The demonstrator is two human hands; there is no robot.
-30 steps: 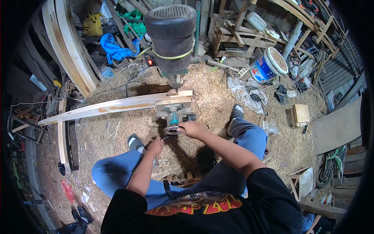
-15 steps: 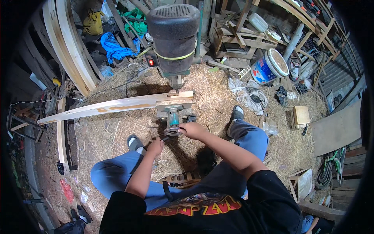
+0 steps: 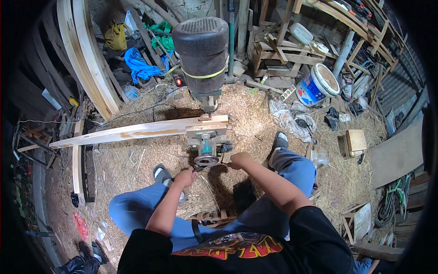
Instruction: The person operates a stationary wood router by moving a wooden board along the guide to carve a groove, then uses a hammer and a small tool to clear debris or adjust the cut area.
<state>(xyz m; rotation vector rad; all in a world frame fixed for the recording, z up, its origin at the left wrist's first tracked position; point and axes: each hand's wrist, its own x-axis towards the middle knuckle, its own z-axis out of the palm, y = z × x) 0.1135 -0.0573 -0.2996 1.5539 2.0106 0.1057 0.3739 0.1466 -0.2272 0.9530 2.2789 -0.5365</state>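
A dark, drill-like machine with a cylindrical motor (image 3: 200, 50) and a lit red switch (image 3: 179, 81) stands upright before me, its bit over the right end of a long pale board (image 3: 155, 129). The board sits behind a clamp block (image 3: 198, 129) on a teal base with a round handwheel (image 3: 206, 160). My left hand (image 3: 185, 177) is closed on a dark lever handle left of and below the wheel. My right hand (image 3: 239, 161) is closed around what appears to be another handle right of the wheel; that handle is mostly hidden by my fingers.
Planks (image 3: 86, 55) lean at upper left beside blue tarp (image 3: 141, 66). A paint bucket (image 3: 315, 89), scrap wood (image 3: 285, 59) and a wooden box (image 3: 356, 141) are at right. Another board (image 3: 77, 173) lies at left. Shavings (image 3: 248, 109) and straw cover the floor around my feet.
My right hand has left the handwheel and moved right and slightly down. My left hand stays on its handle. The whole view has shifted a little downward in the picture.
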